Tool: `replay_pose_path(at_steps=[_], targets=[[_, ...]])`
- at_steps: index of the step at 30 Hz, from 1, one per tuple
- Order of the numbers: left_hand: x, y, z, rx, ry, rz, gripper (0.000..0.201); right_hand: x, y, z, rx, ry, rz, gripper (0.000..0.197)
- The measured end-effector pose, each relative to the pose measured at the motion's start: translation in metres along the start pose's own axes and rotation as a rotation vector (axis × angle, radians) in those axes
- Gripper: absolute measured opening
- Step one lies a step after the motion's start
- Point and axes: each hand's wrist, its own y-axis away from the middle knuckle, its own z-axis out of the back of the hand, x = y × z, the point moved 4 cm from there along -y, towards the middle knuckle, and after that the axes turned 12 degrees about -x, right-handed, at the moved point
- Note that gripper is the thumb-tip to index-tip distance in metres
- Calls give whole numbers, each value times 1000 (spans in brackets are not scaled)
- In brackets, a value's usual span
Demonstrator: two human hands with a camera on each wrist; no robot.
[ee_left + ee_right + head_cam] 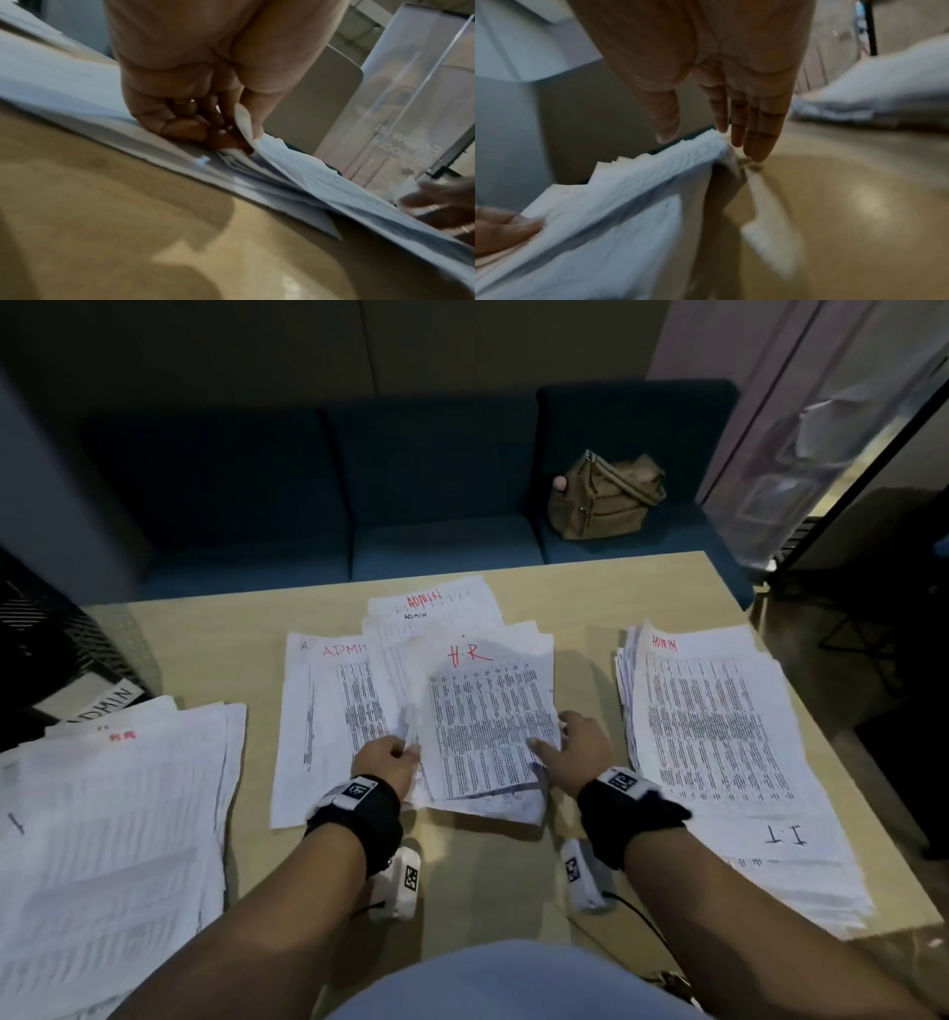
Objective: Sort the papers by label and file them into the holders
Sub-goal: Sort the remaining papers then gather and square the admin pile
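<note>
A printed sheet marked "H.R" in red (pixel 488 711) tops the loose middle pile, over sheets marked "ADMIN" (pixel 328 690). My left hand (pixel 398 752) pinches that sheet's near-left edge; in the left wrist view the left hand (pixel 231 134) has curled fingers under the lifted sheet (pixel 308 172). My right hand (pixel 557 742) lies at the sheet's right edge with straight fingers. In the right wrist view the right hand (pixel 706 140) has thumb and fingers spread and just touches the paper's corner (pixel 700 154). A black holder labelled "ADMIN" (pixel 97 706) stands at far left.
A thick pile (pixel 113 814) lies on the left of the wooden table (pixel 503 880). On the right lies another pile (pixel 719 737), topped by an ADMIN sheet, with an "I.T" sheet nearer me. A brown bag (pixel 606 498) sits on the blue sofa (pixel 436 469) behind.
</note>
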Motion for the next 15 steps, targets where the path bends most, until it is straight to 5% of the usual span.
replay_pose_path(at_steps=[3,6,10,15], targets=[[10,-3,4,-27,148,53,24,-7,-13,-16,-29,-175,-202,44],[18,-4,12,-122,241,112,21,-18,-24,-17,-86,-163,-250,21],[30,-6,21,-190,294,209,24,-34,-30,4,-324,-294,-344,13],[39,-3,19,-187,338,255,23,-38,-26,19,-367,-450,-341,25]])
